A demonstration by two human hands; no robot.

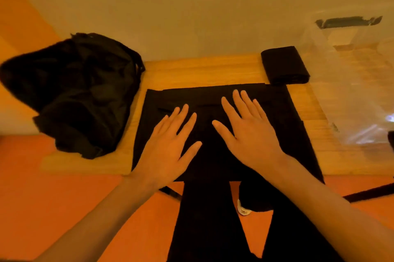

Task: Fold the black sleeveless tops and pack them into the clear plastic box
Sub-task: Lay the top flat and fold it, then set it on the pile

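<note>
**One top pressed flat mid-fold, one folded, a heap still waiting**

A black sleeveless top point(223, 134) is laid out on the wooden bench point(202, 72), its near end hanging over the front edge. The left hand point(168, 146) and the right hand point(249, 131) are both laid palm-down on it, fingers spread, nothing pinched. The step in hand is judged to be smoothing the cloth before a fold is made. The next move would seem to call for an edge or the hanging end to be taken up and folded over toward the middle.

A folded black bundle point(284, 64) is set just beyond the top's far right corner, beside the clear plastic box point(358, 82), in which no garment can be made out. A heap of unfolded black tops point(72, 91) is piled at the left.

No writing can be read; a small mark on a white shoe point(243, 210) below the bench is too blurred to be told.
</note>
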